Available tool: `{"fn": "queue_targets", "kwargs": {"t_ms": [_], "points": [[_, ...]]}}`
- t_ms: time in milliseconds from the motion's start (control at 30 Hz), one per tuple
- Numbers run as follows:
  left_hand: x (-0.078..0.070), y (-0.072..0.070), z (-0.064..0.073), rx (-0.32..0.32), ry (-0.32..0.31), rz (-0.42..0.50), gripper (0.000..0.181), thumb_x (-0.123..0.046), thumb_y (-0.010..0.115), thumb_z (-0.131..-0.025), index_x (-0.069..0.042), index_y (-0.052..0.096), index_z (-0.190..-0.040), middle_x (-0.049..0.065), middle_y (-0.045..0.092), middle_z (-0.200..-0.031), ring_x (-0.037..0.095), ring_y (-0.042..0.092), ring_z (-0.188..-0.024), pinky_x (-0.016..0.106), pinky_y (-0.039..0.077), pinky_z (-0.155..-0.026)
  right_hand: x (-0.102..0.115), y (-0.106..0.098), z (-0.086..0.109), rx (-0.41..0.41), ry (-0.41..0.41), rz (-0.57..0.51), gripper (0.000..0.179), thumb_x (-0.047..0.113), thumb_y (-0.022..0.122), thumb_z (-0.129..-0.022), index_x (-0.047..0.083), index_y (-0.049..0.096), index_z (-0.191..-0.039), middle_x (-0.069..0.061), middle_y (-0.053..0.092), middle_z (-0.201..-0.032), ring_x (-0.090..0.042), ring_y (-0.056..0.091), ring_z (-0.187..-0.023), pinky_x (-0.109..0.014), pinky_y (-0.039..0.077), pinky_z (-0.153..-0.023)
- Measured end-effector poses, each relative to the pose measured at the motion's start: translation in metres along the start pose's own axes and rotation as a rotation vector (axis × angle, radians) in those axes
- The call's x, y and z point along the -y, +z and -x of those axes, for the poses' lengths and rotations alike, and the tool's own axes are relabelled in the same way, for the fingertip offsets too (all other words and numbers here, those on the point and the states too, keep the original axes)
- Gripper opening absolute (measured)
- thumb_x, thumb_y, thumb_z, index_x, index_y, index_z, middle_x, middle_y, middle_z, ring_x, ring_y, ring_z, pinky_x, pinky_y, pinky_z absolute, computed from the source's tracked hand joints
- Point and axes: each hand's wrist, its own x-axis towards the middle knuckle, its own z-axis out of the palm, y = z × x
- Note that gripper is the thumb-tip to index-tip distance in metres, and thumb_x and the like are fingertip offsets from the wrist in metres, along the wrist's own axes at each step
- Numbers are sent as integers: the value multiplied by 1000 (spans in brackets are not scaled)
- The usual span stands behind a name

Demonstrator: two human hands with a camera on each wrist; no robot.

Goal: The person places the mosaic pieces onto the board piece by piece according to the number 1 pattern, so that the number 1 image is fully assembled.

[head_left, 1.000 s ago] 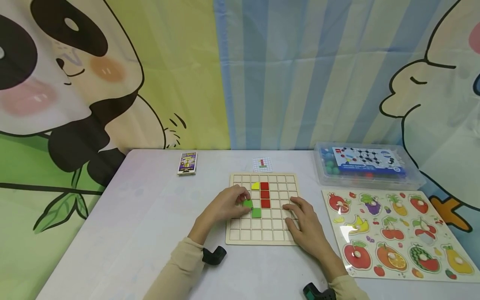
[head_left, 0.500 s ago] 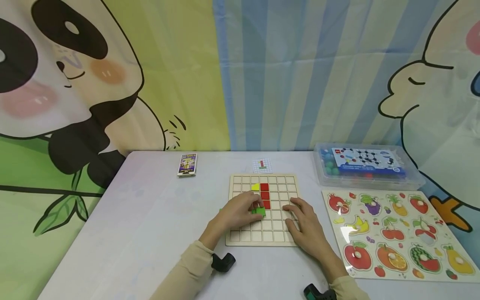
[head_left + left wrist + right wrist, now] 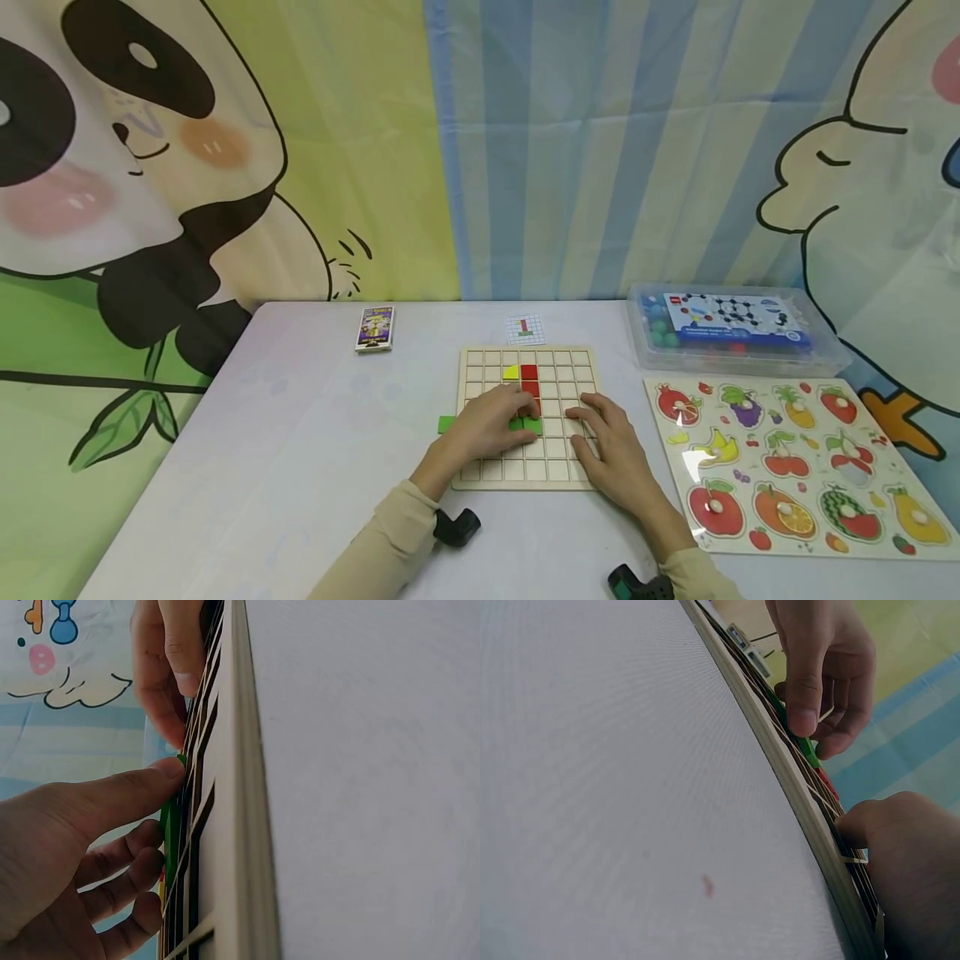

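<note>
My left hand (image 3: 495,421) is over the middle of a wooden grid board (image 3: 566,475), its thumb and finger pinching a green square tile (image 3: 533,426) just below the red column. Another bit of green (image 3: 516,424) shows beside it, partly behind the fingers. Red tiles (image 3: 529,388) stand in a column above, the lowest partly covered by a finger. To their left is a yellow piece (image 3: 511,372). My right hand (image 3: 613,446) rests on the board's right side, fingers spread and holding nothing. In the left wrist view, the thumb lies against green (image 3: 171,840) at the grid.
Left of the board, more green (image 3: 446,425) shows beside the left hand. A small pattern card (image 3: 524,329) lies behind the board, a card box (image 3: 374,328) back left. On the right are a clear plastic case (image 3: 738,333) and a fruit puzzle board (image 3: 795,500).
My left hand has moved right across the board with the green tile, coming to below the red column. Green left of the board has come into view. The right hand has stayed put.
</note>
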Motion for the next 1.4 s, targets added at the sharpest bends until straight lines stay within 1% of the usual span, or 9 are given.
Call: {"fn": "queue_targets", "kwargs": {"t_ms": [300, 500, 767, 933, 1067, 1200, 1400], "points": [[1, 4, -1, -8, 15, -33, 20, -34, 73, -81, -24, 65, -97, -11, 55, -94, 5, 49, -84, 20, 43, -68, 0, 0, 1, -3, 1, -5, 32, 11, 65, -84, 13, 61, -116, -14, 44, -138, -35, 35, -132, -58, 32, -98], [1, 2, -1, -11, 21, -41, 20, -33, 73, -82, -25, 66, -98, -10, 56, -95, 5, 50, -85, 20, 43, -70, 0, 1, 0, -3, 2, -3, 32, 12, 66, -84, 13, 61, -116, -14, 44, -138, -35, 35, -132, -58, 32, -99], [6, -3, 3, -7, 40, -4, 20, -31, 72, -83, -23, 66, -100, -9, 59, -98, 6, 56, -91, 22, 46, -76, 0, 1, 0, -5, 0, 0, 32, 11, 66, -84, 12, 61, -116, -14, 44, -138, -35, 35, -131, -58, 32, -99], [10, -5, 4, 10, 13, 22, 21, -33, 71, -83, -25, 65, -102, -9, 59, -100, 7, 56, -91, 24, 47, -77, 0, 0, -1, -4, 1, -2, 32, 11, 66, -84, 12, 61, -116, -14, 44, -138, -35, 35, -131, -57, 32, -99], [16, -8, 6, 19, -21, 47, 23, -36, 71, -83, -26, 64, -103, -11, 58, -100, 6, 55, -91, 24, 46, -76, 0, 0, -1, -1, 3, -7, 32, 11, 66, -84, 12, 61, -116, -14, 44, -138, -35, 35, -132, -57, 31, -100], [23, -17, 9, 19, -65, 91, 26, -34, 72, -83, -24, 64, -105, -8, 59, -100, 8, 55, -91, 25, 45, -76, 0, 0, -1, -1, 1, -9, 32, 11, 66, -84, 12, 61, -116, -14, 44, -138, -35, 35, -131, -57, 31, -100], [37, -33, 14, -10, -142, 157, 27, -28, 73, -82, -19, 65, -106, -2, 60, -97, 14, 56, -88, 29, 44, -73, -1, 0, -1, 1, 5, -14, 32, 11, 65, -84, 12, 61, -116, -14, 44, -138, -35, 35, -131, -57, 31, -99]]}}
